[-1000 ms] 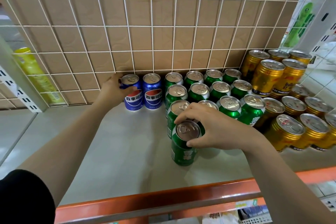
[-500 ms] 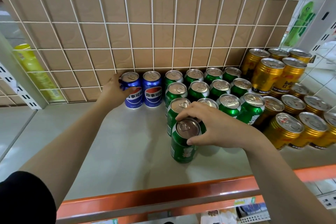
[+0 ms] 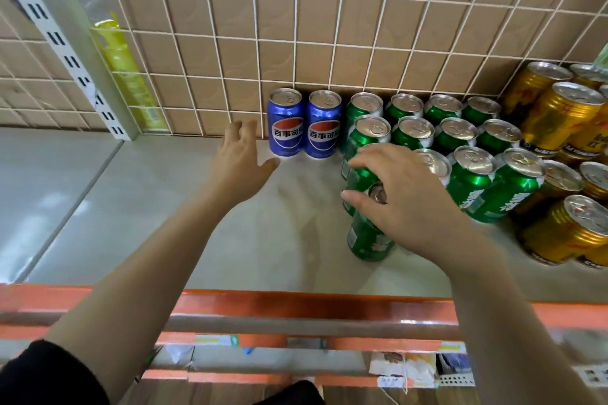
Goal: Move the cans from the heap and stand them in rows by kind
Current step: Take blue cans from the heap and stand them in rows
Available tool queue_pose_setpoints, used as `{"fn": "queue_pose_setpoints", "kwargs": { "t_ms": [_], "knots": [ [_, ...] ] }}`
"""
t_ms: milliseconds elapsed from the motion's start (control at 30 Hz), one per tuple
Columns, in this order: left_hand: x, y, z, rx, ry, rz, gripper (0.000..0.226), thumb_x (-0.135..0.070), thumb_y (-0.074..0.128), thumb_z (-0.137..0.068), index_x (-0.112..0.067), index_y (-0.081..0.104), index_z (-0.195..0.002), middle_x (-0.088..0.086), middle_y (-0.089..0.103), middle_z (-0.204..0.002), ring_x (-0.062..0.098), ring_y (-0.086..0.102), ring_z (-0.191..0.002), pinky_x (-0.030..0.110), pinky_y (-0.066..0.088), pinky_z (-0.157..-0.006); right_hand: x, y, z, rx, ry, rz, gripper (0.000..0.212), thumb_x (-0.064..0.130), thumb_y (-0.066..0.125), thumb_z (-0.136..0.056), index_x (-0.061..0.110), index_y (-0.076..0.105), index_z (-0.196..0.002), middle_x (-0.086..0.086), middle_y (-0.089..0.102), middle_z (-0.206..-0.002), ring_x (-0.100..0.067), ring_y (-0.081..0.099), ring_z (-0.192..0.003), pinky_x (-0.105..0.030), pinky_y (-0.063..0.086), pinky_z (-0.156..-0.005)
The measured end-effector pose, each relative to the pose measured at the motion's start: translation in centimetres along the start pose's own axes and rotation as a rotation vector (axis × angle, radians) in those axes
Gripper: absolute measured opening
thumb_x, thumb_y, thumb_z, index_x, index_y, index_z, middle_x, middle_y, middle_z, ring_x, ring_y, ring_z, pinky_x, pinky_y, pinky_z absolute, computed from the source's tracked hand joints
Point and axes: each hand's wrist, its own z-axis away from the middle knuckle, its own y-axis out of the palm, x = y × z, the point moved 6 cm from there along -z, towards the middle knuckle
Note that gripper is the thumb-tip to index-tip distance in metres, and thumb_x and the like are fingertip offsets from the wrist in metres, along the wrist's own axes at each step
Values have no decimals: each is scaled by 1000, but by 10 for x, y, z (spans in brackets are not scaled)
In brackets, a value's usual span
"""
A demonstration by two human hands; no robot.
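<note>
Orange shelf rail (image 3: 296, 306) is nearest, straight in front of the front green can (image 3: 368, 240). That can stands upright on the pale shelf (image 3: 164, 223), at the head of the leftmost green column. Right hand (image 3: 404, 197) is spread over its top, thumb beside the rim, fingers reaching on over the can behind. Grip apart, not closed round the can; rim contact can't tell. Left hand (image 3: 240, 164) is left of and beyond the front green can, palm down, fingers splayed. Grip apart, holding nothing, just short of the blue Pepsi cans (image 3: 285, 123). These two stand upright side by side, back-left of the front green can, at the wire grid (image 3: 296, 43). Green cans (image 3: 457, 138) stand in rows behind and right of it. Gold cans (image 3: 559, 115) are heaped further right. Yellow packet (image 3: 128, 76) is far back-left, behind the grid.
</note>
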Motion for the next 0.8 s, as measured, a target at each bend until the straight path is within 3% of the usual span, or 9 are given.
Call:
{"fn": "queue_pose_setpoints", "kwargs": {
  "t_ms": [233, 433, 533, 633, 733, 800],
  "knots": [
    [47, -51, 70, -84, -57, -80, 64, -42, 54, -90, -16, 31, -143, 8, 28, -149, 33, 34, -131, 44, 32, -104, 70, 32, -1, 70, -47, 135, 49, 37, 62, -86, 11, 54, -126, -12, 45, -138, -30, 36, -130, -41, 26, -110],
    [137, -119, 173, -206, -213, 140, 51, -30, 60, -88, -15, 46, -134, 8, 41, -139, 25, 41, -127, 30, 31, -101, 175, 76, 16, 145, -131, 62, 46, 38, 58, -88, 18, 51, -129, -6, 42, -141, -25, 35, -130, -34, 25, -108],
    [188, -149, 228, -296, -328, 168, 47, -23, 65, -86, -10, 52, -129, 12, 46, -134, 21, 46, -119, 23, 28, -95, 229, 102, 29, 165, -173, 7, 44, 32, 66, -82, 13, 58, -122, -11, 52, -131, -31, 45, -122, -40, 36, -102],
    [234, -172, 277, -317, -417, 166, 49, -24, 66, -85, -13, 51, -130, 11, 48, -133, 23, 43, -121, 29, 31, -97, 280, 129, 46, 187, -207, -56, 44, 30, 63, -71, 9, 63, -110, -15, 61, -114, -37, 56, -106, -46, 48, -90],
    [268, -196, 323, -352, -481, 137, 50, -31, 64, -85, -15, 50, -131, 12, 47, -132, 30, 44, -123, 34, 33, -97, 332, 152, 62, 214, -260, -109, 45, 31, 62, -68, 8, 62, -106, -15, 62, -108, -38, 59, -97, -44, 49, -86],
    [289, -211, 357, -389, -550, 118, 50, -27, 64, -86, -15, 49, -132, 12, 47, -130, 30, 47, -116, 32, 32, -92, 365, 166, 71, 228, -306, -146, 46, 31, 63, -72, 8, 61, -112, -16, 61, -111, -37, 57, -101, -43, 46, -89]
  ]
}}
